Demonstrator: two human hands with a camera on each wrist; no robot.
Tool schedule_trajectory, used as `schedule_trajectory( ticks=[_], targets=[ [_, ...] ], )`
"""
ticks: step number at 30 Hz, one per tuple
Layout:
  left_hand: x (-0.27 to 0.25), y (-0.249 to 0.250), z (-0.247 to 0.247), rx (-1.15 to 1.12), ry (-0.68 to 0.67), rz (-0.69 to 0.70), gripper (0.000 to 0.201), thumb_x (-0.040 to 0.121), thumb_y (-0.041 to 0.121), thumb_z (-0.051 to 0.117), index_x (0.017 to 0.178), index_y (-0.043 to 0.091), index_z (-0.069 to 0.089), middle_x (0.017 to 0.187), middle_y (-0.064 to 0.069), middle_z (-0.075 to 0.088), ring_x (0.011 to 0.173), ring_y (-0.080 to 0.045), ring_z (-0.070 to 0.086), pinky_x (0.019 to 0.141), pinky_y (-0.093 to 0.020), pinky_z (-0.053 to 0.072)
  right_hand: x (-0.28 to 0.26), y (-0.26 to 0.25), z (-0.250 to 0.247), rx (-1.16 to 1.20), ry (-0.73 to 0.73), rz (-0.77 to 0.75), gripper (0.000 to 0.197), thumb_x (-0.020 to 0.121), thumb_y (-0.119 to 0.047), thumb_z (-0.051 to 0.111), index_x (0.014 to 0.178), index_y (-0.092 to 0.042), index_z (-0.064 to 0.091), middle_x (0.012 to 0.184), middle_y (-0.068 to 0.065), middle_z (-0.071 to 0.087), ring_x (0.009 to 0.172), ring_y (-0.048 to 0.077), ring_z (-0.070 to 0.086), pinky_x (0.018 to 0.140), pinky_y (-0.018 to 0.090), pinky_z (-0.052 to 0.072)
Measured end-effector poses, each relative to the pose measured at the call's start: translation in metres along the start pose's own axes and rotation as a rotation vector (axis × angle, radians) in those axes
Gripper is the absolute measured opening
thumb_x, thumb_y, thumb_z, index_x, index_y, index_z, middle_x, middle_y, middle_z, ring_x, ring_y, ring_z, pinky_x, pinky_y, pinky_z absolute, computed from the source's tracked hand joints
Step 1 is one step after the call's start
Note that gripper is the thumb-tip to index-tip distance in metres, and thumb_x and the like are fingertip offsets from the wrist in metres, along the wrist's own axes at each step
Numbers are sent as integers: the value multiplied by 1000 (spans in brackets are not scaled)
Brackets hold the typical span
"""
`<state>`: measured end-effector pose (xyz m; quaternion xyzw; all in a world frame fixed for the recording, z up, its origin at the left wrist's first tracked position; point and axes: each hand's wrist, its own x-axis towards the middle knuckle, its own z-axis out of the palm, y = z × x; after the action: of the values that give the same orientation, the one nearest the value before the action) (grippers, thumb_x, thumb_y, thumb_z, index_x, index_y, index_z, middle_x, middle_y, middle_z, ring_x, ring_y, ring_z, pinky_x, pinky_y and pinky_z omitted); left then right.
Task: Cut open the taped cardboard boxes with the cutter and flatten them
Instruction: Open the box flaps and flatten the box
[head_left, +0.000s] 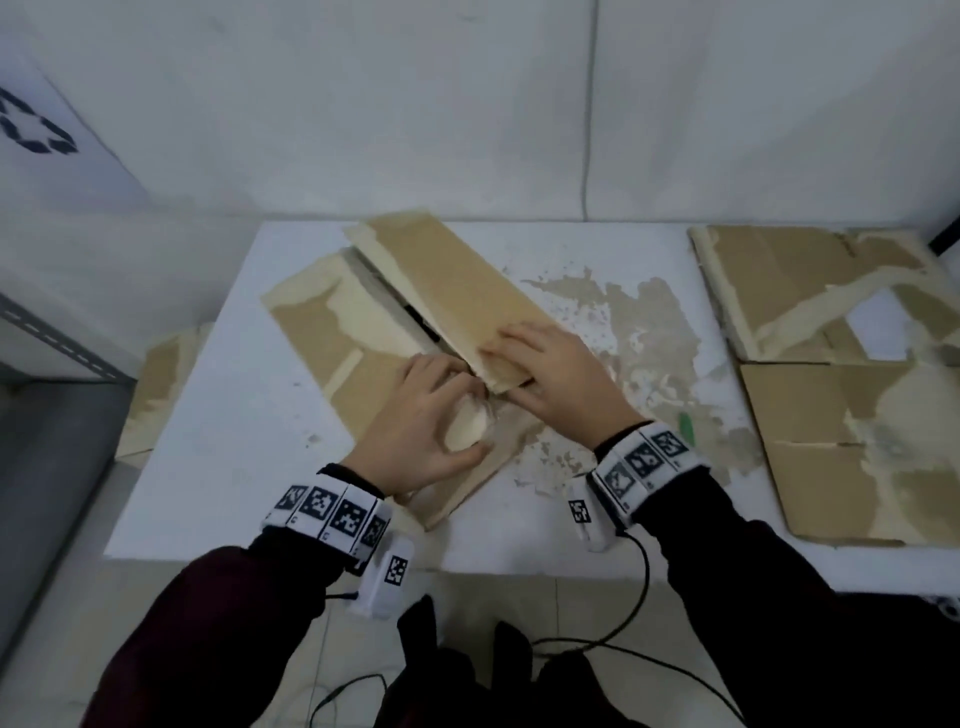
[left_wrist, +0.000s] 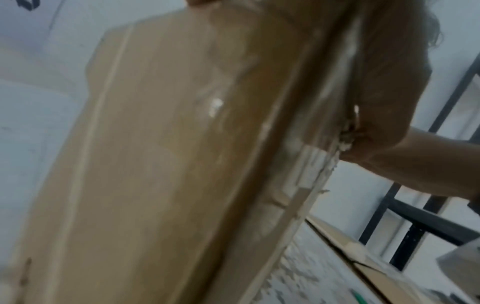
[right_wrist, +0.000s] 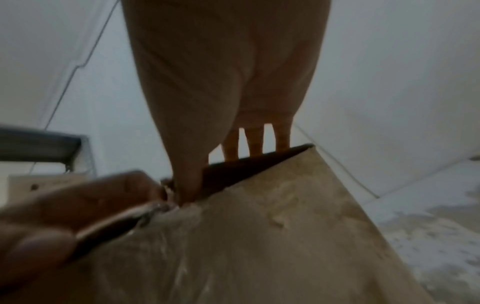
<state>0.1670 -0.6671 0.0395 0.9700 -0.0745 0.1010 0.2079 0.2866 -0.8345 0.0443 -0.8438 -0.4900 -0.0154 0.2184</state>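
A tan cardboard box (head_left: 332, 332) with pale tape remnants lies slantwise on the white table (head_left: 208, 478). Its long right flap (head_left: 457, 291) is raised along the middle seam. My right hand (head_left: 550, 374) grips that flap's near end, fingers on top and thumb beneath; the right wrist view shows the fingers (right_wrist: 255, 144) behind the flap (right_wrist: 285, 236). My left hand (head_left: 431, 415) pinches the left flap's edge at the seam, thumb spread on the cardboard. The left wrist view shows the box panel (left_wrist: 168, 164) and right hand (left_wrist: 389, 148). A small green object (head_left: 687, 426), possibly the cutter, lies to the right.
Flattened cardboard sheets (head_left: 831, 405) cover the table's right side. Another cardboard piece (head_left: 161, 395) hangs off the left edge. A white bin with a recycling mark (head_left: 36, 130) stands at far left. The tabletop is scuffed brown near the middle (head_left: 649, 332). Cables trail below the front edge.
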Motion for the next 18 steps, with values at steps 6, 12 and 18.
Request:
schedule_trajectory(
  ticks=[6,12,18],
  targets=[
    [-18,-5,-35,269,137,40,39,86,50,47,94,13,57,104,-6,55,101,-24,54,108,-48,19,0,8,-37,316,583,353,40,96,-8,44,135,-8,41,98,-10,52,81,-6,47,74,7,36],
    [-60,12,-95,556,244,-147,41,72,39,52,104,21,70,96,-3,58,101,-28,54,93,-47,28,-11,40,-26,-263,272,455,31,86,-3,47,110,-8,66,122,19,55,111,39,47,91,47,40],
    [-117,13,-92,561,33,-779,55,80,59,29,96,26,69,86,-1,64,87,-25,60,97,-47,30,2,10,-16,31,-219,578,34,98,-19,31,114,0,53,109,21,60,89,31,52,78,36,41]
  ],
)
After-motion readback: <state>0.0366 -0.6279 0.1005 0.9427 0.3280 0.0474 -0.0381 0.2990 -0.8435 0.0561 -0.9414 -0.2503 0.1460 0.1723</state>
